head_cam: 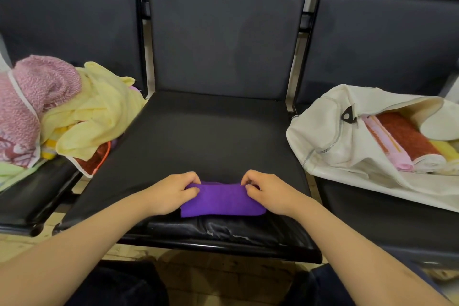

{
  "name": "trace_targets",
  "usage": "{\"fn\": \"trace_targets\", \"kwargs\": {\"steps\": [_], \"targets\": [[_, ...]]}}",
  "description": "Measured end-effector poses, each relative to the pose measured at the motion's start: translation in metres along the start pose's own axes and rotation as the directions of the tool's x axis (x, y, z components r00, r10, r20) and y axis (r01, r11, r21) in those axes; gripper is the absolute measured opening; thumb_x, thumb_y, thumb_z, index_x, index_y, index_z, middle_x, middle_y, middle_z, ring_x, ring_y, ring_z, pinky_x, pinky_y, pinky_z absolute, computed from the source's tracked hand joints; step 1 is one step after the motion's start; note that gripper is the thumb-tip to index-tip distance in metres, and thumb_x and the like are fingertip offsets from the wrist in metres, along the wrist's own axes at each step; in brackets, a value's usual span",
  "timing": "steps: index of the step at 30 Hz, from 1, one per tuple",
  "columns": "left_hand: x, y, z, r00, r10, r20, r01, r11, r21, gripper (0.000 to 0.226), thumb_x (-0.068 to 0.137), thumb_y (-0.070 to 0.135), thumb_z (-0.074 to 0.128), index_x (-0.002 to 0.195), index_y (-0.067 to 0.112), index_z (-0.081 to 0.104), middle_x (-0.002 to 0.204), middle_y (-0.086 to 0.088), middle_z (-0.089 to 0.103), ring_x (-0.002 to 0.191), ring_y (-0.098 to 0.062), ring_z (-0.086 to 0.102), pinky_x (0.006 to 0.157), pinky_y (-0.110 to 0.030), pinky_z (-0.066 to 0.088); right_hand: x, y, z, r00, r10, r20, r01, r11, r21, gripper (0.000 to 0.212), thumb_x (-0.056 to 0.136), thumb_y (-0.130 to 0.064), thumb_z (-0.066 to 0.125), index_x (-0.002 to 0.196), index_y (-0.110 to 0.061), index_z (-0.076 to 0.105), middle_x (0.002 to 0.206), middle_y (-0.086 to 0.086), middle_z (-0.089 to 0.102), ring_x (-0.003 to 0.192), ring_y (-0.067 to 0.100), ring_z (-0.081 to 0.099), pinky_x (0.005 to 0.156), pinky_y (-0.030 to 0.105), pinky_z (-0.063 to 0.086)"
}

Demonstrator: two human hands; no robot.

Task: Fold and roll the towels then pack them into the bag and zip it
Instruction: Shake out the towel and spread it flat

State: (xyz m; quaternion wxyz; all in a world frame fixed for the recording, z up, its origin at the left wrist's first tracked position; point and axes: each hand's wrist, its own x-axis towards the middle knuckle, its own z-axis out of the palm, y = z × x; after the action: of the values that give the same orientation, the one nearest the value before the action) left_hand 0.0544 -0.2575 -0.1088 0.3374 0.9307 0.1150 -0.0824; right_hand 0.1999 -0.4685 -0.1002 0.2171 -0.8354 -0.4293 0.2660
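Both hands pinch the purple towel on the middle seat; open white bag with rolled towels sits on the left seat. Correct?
Side is wrong: the head view shows the open white bag, rolled towels inside, on the right seat. The left hand and right hand do pinch the purple towel on the middle seat.

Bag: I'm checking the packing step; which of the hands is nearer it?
Right. The right hand pinches the purple towel's end on the bag's side; the left hand pinches the opposite end, farther away.
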Motion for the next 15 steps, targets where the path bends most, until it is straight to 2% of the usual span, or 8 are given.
{"fn": "trace_targets", "kwargs": {"steps": [2, 4, 6, 7, 9, 12, 13, 15], "targets": [[0.003, -0.004, 0.003, 1.0, -0.011, -0.02, 0.013, 0.997, 0.082, 0.002, 0.096, 0.028, 0.051, 0.094, 0.027, 0.052, 0.092, 0.005, 0.06, 0.081, -0.007, 0.056, 0.071, -0.023, 0.043, 0.002, 0.001, 0.003, 0.999, 0.03, -0.024, -0.031, 0.998, -0.048, 0.017, 0.099, -0.03, 0.046, 0.111, -0.022, 0.053, 0.103, 0.0, 0.062, 0.09, 0.016, 0.061, 0.079, 0.034, 0.052], [0.005, -0.006, 0.002, 0.994, 0.04, -0.101, -0.026, 0.991, 0.134, 0.011, 0.09, 0.025, 0.06, 0.097, 0.025, 0.052, 0.096, 0.006, 0.054, 0.083, -0.003, 0.053, 0.072, -0.015, 0.041, 0.003, 0.001, 0.003, 0.994, 0.02, -0.107, -0.036, 0.987, -0.157, 0.017, 0.096, -0.032, 0.052, 0.109, -0.021, 0.052, 0.104, -0.003, 0.057, 0.09, 0.014, 0.059, 0.079, 0.031, 0.052], [0.006, -0.007, 0.0, 0.978, 0.135, -0.16, -0.106, 0.979, 0.174, 0.015, 0.085, 0.02, 0.066, 0.095, 0.025, 0.056, 0.098, 0.008, 0.049, 0.084, -0.003, 0.052, 0.076, -0.015, 0.042, 0.003, -0.001, 0.003, 0.974, -0.081, -0.213, 0.019, 0.961, -0.277, 0.014, 0.094, -0.031, 0.057, 0.105, -0.022, 0.055, 0.106, -0.005, 0.051, 0.093, 0.013, 0.055, 0.08, 0.028, 0.049], [0.007, -0.007, -0.001, 0.97, 0.19, -0.154, -0.156, 0.966, 0.208, 0.011, 0.085, 0.018, 0.066, 0.092, 0.024, 0.059, 0.098, 0.009, 0.05, 0.085, -0.004, 0.052, 0.079, -0.021, 0.045, 0.002, -0.002, 0.002, 0.962, -0.15, -0.227, 0.07, 0.943, -0.324, 0.012, 0.094, -0.03, 0.057, 0.102, -0.021, 0.058, 0.106, -0.005, 0.052, 0.095, 0.013, 0.053, 0.082, 0.028, 0.048], [0.006, -0.007, -0.002, 0.967, 0.237, -0.099, -0.206, 0.945, 0.255, 0.005, 0.088, 0.026, 0.06, 0.089, 0.022, 0.064, 0.095, 0.011, 0.054, 0.086, -0.004, 0.054, 0.084, -0.03, 0.046, 0.001, -0.001, 0.0, 0.97, -0.2, -0.136, 0.148, 0.936, -0.32, 0.019, 0.095, -0.037, 0.055, 0.102, -0.021, 0.062, 0.104, -0.006, 0.055, 0.096, 0.013, 0.053, 0.086, 0.033, 0.047], [0.004, -0.005, -0.009, 0.984, 0.18, 0.005, -0.173, 0.936, 0.307, 0.054, 0.074, 0.075, 0.043, 0.099, 0.031, 0.062, 0.098, 0.019, 0.055, 0.093, 0.001, 0.052, 0.086, -0.025, 0.042, -0.001, 0.0, -0.002, 0.995, -0.073, 0.073, 0.085, 0.981, -0.177, 0.047, 0.082, -0.057, 0.064, 0.115, -0.025, 0.054, 0.112, -0.009, 0.054, 0.1, 0.009, 0.053, 0.088, 0.032, 0.048], [0.003, -0.005, -0.01, 0.985, 0.169, 0.032, -0.169, 0.92, 0.353, 0.061, 0.069, 0.08, 0.044, 0.104, 0.033, 0.059, 0.101, 0.021, 0.054, 0.095, 0.002, 0.051, 0.087, -0.024, 0.041, -0.001, 0.001, -0.002, 0.994, -0.064, 0.086, 0.08, 0.977, -0.198, 0.052, 0.079, -0.057, 0.068, 0.117, -0.027, 0.051, 0.114, -0.01, 0.054, 0.101, 0.01, 0.053, 0.088, 0.031, 0.049], [0.002, -0.005, -0.01, 0.989, 0.145, 0.018, -0.143, 0.933, 0.33, 0.045, 0.074, 0.064, 0.061, 0.106, 0.034, 0.052, 0.102, 0.02, 0.056, 0.094, 0.0, 0.053, 0.085, -0.023, 0.043, -0.001, 0.002, -0.001, 0.995, -0.082, 0.064, 0.093, 0.975, -0.203, 0.042, 0.082, -0.05, 0.069, 0.112, -0.028, 0.048, 0.11, -0.007, 0.057, 0.096, 0.013, 0.056, 0.082, 0.031, 0.051]]}}
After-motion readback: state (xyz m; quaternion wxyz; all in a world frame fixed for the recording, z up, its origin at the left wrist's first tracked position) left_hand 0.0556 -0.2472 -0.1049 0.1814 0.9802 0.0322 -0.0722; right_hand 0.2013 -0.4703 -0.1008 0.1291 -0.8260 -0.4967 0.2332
